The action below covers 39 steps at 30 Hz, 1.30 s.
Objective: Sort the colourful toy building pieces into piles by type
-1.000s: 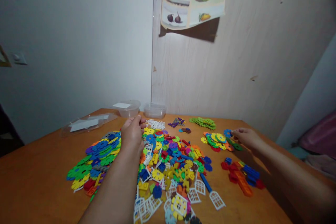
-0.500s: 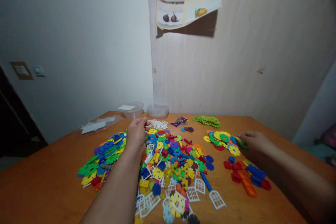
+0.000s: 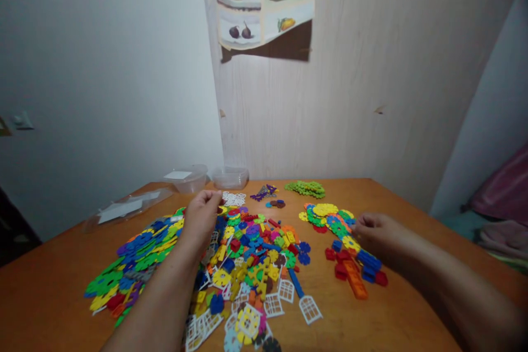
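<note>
My left hand [image 3: 202, 210] is closed above the back of the big mixed pile of plastic pieces [image 3: 247, 242], beside a small heap of white pieces [image 3: 234, 198]; what its fingers hold, if anything, is too small to make out. On the right, my right hand [image 3: 368, 231], fingers curled together, is at the edge of a group of flower-shaped discs [image 3: 330, 217]. Whether a piece is between those fingers cannot be seen. Just in front of it lie red, orange and blue blocks [image 3: 355, 278]. White window frames [image 3: 273, 305] lie at the pile's front.
Clear containers [image 3: 231, 177] and a plastic bag with white paper [image 3: 124, 209] are at the back left of the wooden table [image 3: 412, 308]. Green pieces [image 3: 306, 189] and small purple and grey pieces [image 3: 265, 192] lie along the back. A fruit poster [image 3: 264, 5] hangs on the wall.
The view has turned to the right, so the table's contents appear further left. My right hand has come slightly nearer the blocks, and the green disc at its fingertips no longer shows there.
</note>
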Available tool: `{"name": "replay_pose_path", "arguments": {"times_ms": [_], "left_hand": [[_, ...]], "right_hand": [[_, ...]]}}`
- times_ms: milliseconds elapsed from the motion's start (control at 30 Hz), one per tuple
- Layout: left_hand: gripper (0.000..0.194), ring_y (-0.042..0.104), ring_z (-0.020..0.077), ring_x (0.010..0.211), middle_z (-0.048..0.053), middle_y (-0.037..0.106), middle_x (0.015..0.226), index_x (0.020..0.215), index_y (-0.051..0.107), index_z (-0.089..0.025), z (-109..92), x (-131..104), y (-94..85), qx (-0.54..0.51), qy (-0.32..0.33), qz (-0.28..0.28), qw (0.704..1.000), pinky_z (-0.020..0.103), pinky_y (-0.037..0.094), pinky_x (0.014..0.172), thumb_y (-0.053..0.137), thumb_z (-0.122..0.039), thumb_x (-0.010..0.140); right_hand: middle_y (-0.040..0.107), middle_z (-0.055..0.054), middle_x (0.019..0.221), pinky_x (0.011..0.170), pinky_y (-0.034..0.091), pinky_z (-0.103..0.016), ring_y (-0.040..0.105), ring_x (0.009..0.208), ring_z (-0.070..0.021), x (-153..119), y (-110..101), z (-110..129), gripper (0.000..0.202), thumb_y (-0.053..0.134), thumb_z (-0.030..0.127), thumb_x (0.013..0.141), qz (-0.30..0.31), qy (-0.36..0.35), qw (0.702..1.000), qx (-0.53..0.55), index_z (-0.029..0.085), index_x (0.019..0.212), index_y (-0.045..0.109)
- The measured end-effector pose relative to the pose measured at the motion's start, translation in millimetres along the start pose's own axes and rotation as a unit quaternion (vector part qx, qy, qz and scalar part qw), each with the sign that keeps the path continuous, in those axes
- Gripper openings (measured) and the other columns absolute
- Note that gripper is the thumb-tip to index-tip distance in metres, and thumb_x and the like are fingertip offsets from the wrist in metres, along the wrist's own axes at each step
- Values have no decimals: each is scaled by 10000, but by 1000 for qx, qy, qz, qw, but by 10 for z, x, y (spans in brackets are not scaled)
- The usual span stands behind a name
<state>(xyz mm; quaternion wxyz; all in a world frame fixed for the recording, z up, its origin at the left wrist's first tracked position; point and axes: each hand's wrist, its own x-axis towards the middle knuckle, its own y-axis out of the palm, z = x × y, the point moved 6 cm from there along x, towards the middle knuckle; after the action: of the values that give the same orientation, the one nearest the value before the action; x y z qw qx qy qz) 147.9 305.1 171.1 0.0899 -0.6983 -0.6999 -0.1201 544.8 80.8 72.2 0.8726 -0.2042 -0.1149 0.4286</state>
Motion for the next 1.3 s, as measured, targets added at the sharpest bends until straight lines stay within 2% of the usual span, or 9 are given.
{"name": "replay_pose_path", "arguments": {"times_ms": [200, 267, 400, 467, 533, 633, 767, 1033, 1300], "left_hand": [[339, 544, 166, 641, 16, 640, 693, 776, 639, -182, -57, -63, 91, 110, 62, 59, 990, 250, 413, 587, 663, -520, 768], [337, 538, 162, 647, 9, 630, 697, 787, 639, -179, -58, -72, 117, 133, 76, 73, 985, 252, 403, 595, 631, -516, 796], [331, 529, 160, 650, 1, 611, 702, 799, 635, -177, -48, -78, 140, 150, 86, 83, 981, 256, 397, 601, 616, -507, 814], [328, 525, 158, 655, -1, 604, 706, 807, 635, -176, -49, -76, 141, 153, 91, 83, 981, 255, 394, 604, 614, -503, 818], [331, 516, 155, 654, -5, 593, 703, 808, 631, -175, -54, -74, 139, 155, 99, 82, 979, 252, 386, 598, 610, -505, 823], [337, 494, 147, 637, -15, 567, 680, 796, 618, -177, -74, -80, 147, 164, 113, 85, 976, 248, 370, 586, 607, -511, 832], [320, 490, 145, 648, -18, 558, 677, 780, 611, -178, -129, -115, 175, 173, 134, 90, 972, 245, 372, 595, 601, -491, 842], [307, 521, 153, 663, -11, 591, 702, 800, 632, -175, -166, -165, 198, 179, 149, 89, 968, 250, 394, 611, 585, -472, 859], [306, 522, 147, 643, -19, 568, 674, 770, 609, -184, -90, -126, 227, 184, 176, 96, 962, 249, 385, 595, 580, -471, 872]], "right_hand": [[443, 58, 539, 485, 219, -238, 358, 527, -88, 109, -3, -1, 330, 708, 413, 654, 100, -25, 982, -156, 210, 629, 450], [461, 54, 537, 492, 222, -234, 368, 536, -89, 147, -16, 24, 315, 711, 401, 670, 94, -23, 974, -202, 201, 628, 470], [514, 30, 559, 490, 215, -247, 411, 540, -103, 133, -35, 104, 276, 652, 404, 783, 22, -24, 966, -255, 195, 656, 524], [548, 9, 599, 495, 237, -254, 445, 558, -119, 47, -10, 204, 334, 575, 474, 872, -3, -47, 970, -240, 189, 698, 572], [602, -19, 685, 534, 308, -263, 507, 621, -147, -106, 76, 362, 426, 498, 554, 932, 20, -100, 971, -216, 184, 785, 647], [676, -68, 959, 730, 434, -319, 597, 876, -220, -435, 246, 623, 452, 543, 624, 914, 77, -192, 945, -255, 230, 1026, 735], [642, -87, 1169, 910, 429, -437, 566, 1085, -296, -796, 399, 746, 520, 609, 671, 860, 82, -215, 911, -343, 324, 1237, 694], [666, -56, 1116, 908, 432, -431, 584, 1048, -255, -1081, 480, 717, 240, 602, 408, 923, 92, -244, 892, -369, 323, 1111, 725], [690, -53, 1182, 918, 456, -440, 610, 1074, -259, -1082, 364, 593, 280, 584, 475, 949, 77, -252, 897, -355, 350, 1156, 725]]}}
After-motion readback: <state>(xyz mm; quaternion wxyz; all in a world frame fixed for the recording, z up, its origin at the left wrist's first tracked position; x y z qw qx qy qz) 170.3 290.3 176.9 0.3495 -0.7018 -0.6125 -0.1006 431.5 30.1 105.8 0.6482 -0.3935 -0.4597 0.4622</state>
